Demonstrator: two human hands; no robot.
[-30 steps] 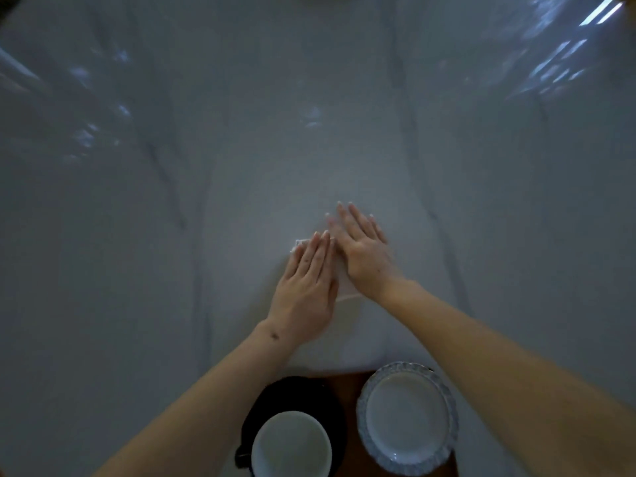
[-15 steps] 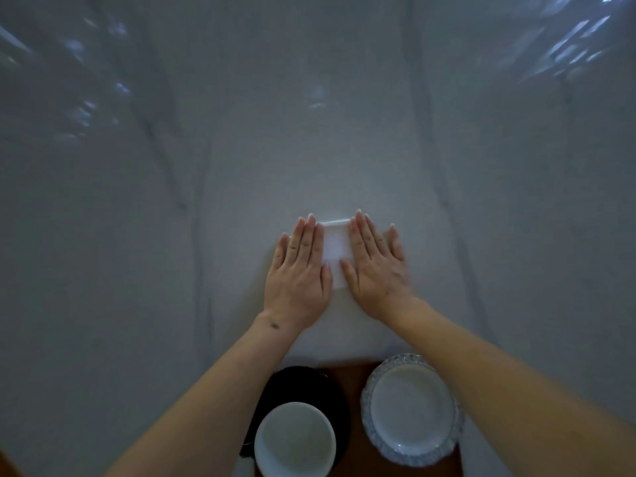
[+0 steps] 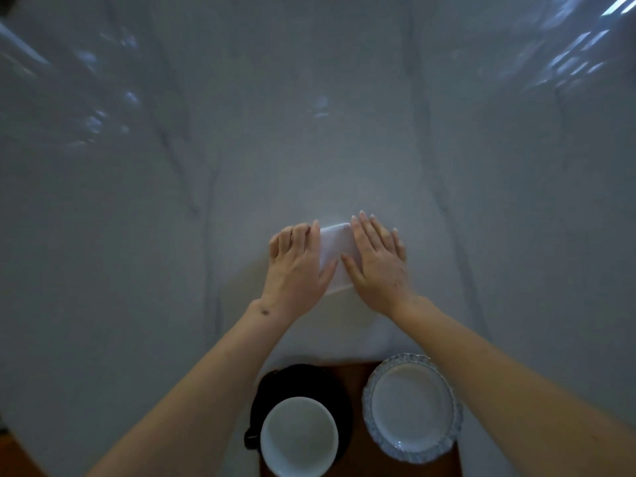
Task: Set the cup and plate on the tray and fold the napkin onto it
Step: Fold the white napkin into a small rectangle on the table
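Observation:
A folded white napkin lies on the pale marble table in the middle of the view. My left hand sits on its left side with the fingers curled at the napkin's left edge. My right hand presses flat on its right side, fingers straight. Close to me a brown wooden tray holds a black cup with a white inside on the left and a white plate with a patterned rim on the right.
The marble table stretches far ahead and to both sides, with dark veins and light reflections at the far corners. The tray lies at the table's near edge, between my forearms.
Both hands moved apart onto the napkin's two sides. My left fingers went from flat to curled at the napkin's left edge. The right hand stays flat.

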